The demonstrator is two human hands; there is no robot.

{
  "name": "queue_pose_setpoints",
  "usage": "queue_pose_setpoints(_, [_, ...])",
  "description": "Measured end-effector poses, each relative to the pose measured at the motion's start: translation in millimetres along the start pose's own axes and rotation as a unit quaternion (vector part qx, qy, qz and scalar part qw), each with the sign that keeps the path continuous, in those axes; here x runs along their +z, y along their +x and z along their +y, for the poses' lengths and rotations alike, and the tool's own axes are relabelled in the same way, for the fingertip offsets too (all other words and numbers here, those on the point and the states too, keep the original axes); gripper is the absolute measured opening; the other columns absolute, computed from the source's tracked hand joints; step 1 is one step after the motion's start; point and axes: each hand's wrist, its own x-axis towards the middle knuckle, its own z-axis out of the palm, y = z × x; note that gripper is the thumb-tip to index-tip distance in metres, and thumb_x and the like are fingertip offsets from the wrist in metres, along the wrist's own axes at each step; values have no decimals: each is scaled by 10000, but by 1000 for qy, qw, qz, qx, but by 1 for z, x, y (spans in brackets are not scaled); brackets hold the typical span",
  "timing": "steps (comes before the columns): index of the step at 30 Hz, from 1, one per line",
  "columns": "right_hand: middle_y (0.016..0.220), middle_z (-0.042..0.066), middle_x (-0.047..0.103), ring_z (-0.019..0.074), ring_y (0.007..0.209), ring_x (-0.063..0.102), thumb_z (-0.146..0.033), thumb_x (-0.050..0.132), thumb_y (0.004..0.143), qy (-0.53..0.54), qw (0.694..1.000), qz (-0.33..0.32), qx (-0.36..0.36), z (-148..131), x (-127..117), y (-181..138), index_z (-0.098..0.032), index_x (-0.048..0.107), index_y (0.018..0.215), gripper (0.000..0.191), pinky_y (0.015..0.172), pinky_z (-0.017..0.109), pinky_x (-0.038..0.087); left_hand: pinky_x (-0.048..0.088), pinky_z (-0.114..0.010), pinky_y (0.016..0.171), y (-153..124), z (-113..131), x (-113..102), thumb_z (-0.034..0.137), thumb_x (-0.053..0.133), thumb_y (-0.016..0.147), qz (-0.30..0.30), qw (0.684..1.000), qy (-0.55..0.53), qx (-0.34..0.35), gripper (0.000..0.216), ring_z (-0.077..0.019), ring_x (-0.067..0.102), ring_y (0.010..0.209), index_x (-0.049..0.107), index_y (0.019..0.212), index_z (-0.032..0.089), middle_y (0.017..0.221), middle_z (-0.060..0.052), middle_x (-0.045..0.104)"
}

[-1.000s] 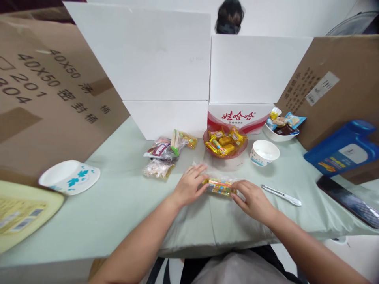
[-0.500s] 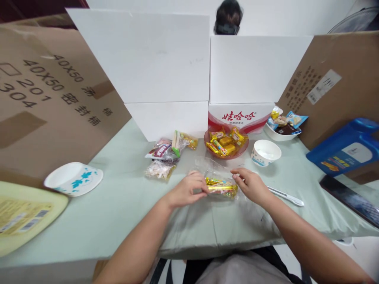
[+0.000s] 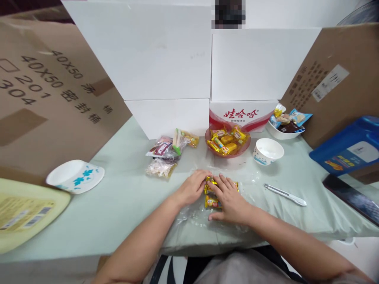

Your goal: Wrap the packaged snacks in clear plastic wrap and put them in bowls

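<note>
Several small yellow-wrapped snacks (image 3: 212,202) lie in rows on a clear plastic sheet (image 3: 189,217) spread over the table in front of me. My right hand (image 3: 231,201) rests flat across them, fingers spread and thumb out, hiding part of the rows. At their left end, my left hand (image 3: 194,187) touches the upper packs with outstretched fingers; its thumb is partly hidden. Just beyond the sheet stands a pink glass bowl (image 3: 244,149) of yellow-wrapped snacks. A white utility knife (image 3: 286,194) lies to the right of my right hand.
Mixed packaged snacks (image 3: 162,152) are piled at left centre. A paper cup (image 3: 268,152) stands right of the pink bowl, with a white bowl (image 3: 284,134) of snacks behind. A blue bottle (image 3: 349,146), phone (image 3: 352,197), tipped paper cup (image 3: 77,177) and yellow bottle (image 3: 29,213) flank the table; boxes surround it.
The plastic has been opened out flatter, and the snacks show in separate rows. My right hand has moved left onto them, while my left hand has shifted slightly up against their left end.
</note>
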Motion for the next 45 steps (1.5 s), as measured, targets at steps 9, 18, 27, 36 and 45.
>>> queue_pose_setpoints(9, [1224,155,576,324,1105,519,-403,702,717,12,1000,-19,1,-2,10,-33,-154,439,1406,779,973,477,407,372,-524,1074,-2,-8,17,310,595,894,-85,980,166,-63,428,-298,402,1310,543,1307,213,1416,-98,501])
queue_pose_setpoints(18, [1014,63,671,218,832,660,-388,699,737,315,921,210,96,62,-81,-13,-221,432,1371,707,713,340,549,353,-526,1082,-2,-6,19,319,645,860,-98,975,180,-88,497,-306,370,1329,522,1332,222,1438,-108,469])
queue_pose_setpoints(27, [1292,102,591,313,1226,508,-355,768,700,55,974,216,-21,131,-125,87,-221,513,1311,676,1037,498,370,346,-538,1081,-2,-4,12,303,634,866,-116,975,168,-87,474,-317,362,1340,526,1317,204,1438,-115,468])
queue_pose_setpoints(36, [801,68,649,190,762,589,-254,416,958,-65,981,148,-109,47,-51,18,-178,646,993,245,716,309,454,426,-493,1033,-4,-7,9,293,648,847,-50,985,151,-64,478,-294,482,1248,523,1301,205,1381,-130,509])
queue_pose_setpoints(45, [1380,179,500,329,1313,385,-463,594,856,-49,997,11,-50,52,4,-47,-154,497,1356,595,1057,507,332,462,-457,982,-5,-3,11,296,544,900,5,967,214,-134,417,-298,527,1183,543,1295,163,1336,-154,548])
